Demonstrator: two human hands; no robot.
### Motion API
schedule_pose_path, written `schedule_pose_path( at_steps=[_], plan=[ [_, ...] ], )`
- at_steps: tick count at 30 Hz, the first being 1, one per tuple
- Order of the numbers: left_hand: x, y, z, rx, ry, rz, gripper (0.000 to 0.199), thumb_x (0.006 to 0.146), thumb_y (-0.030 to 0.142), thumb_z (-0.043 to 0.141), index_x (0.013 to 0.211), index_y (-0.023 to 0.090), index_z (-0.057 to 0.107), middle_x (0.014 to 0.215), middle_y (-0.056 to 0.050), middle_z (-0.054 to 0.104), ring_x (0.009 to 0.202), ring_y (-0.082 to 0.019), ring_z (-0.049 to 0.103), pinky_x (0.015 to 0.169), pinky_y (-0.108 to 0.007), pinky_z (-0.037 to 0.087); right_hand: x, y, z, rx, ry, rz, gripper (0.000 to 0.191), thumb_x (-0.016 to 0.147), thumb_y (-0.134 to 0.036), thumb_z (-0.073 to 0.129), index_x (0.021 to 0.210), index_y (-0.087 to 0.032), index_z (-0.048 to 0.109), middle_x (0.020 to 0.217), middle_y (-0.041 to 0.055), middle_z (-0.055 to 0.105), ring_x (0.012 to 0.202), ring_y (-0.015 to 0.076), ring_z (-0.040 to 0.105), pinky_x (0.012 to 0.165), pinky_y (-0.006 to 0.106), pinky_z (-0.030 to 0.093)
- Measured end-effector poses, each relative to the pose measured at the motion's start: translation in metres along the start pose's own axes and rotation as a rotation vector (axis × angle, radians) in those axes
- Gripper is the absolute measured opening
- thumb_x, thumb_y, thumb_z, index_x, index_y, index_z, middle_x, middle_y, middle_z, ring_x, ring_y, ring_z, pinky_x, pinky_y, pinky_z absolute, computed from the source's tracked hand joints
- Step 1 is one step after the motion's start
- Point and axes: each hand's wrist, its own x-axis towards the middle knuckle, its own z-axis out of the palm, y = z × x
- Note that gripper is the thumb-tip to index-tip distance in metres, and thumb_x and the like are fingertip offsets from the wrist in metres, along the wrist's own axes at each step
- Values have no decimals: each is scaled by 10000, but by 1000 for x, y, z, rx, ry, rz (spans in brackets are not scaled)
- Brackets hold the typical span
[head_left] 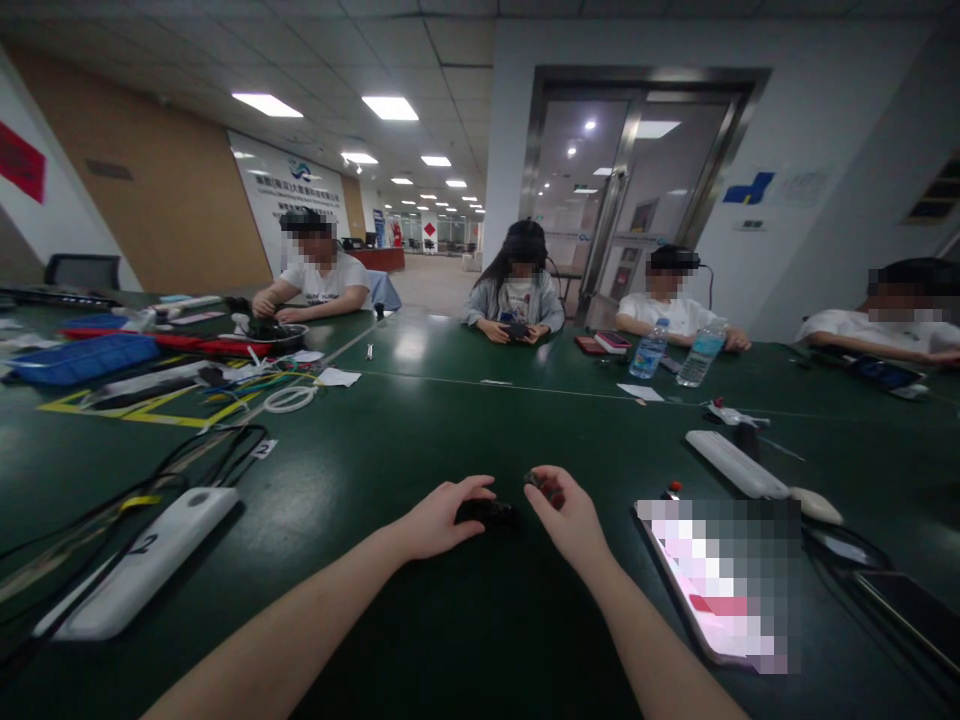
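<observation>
A small, dark, glossy object (491, 513) lies on the green table in front of me, its exact kind unclear. My left hand (439, 518) rests beside it, with thumb and fingers curved around its left end. Just to the right, my right hand (566, 512) is raised slightly, thumb and fingertips pinched together. A tiny dark piece (533, 479) shows at those fingertips, too small to name. The two hands are a short gap apart.
Left of me are a white power strip (150, 565), black cables and a blue tray (82, 358). On the right lie a lit phone (705, 590), another white strip (735, 463) and a computer mouse (844, 545). Water bottles (701, 355) stand farther back. Several people sit around the table.
</observation>
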Motion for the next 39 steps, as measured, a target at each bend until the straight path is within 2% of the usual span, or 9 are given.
schedule_pose_path(
  at_steps=[5,11,16,27,33,39],
  plan=[
    [0,-2,1,-13,16,28,647,790,237,606,1363,300,312,1275,-14,559,1199,-206,462,1026,-408,320,-7,-12,5,-120,-238,-119,230,798,-299,557,1009,-238,626,962,25,610,855,178,564,751,325,459],
    [-1,-2,1,-22,30,26,505,788,264,608,1260,273,432,1248,-35,559,1158,-210,488,978,-389,369,-9,-15,9,-169,-385,-72,227,783,-277,592,1004,-267,643,1015,11,600,941,183,558,816,329,453],
    [-1,1,-1,13,14,52,389,803,272,590,1183,270,505,1211,-28,554,1118,-203,505,949,-373,393,-9,-11,11,-126,-375,-89,198,774,-279,603,959,-294,670,992,2,612,947,195,561,819,340,445],
    [-1,4,-2,85,0,107,287,811,245,593,1095,271,560,1243,1,558,1164,-193,487,1019,-384,327,-9,-11,14,-155,-371,-96,192,754,-244,607,924,-291,682,972,12,590,949,205,543,829,352,436],
    [-2,2,-3,127,-35,172,383,834,176,555,1174,352,562,1304,26,517,1210,-184,447,1035,-391,302,-8,-6,16,-187,-370,-57,174,741,-285,634,907,-291,685,952,5,559,905,190,549,791,332,443],
    [-2,5,-2,207,-53,210,376,865,206,500,1190,382,570,1326,18,488,1213,-210,436,1014,-398,323,-8,-5,15,-159,-378,-48,213,722,-304,651,933,-291,677,927,7,567,875,186,554,752,312,447]
  ],
)
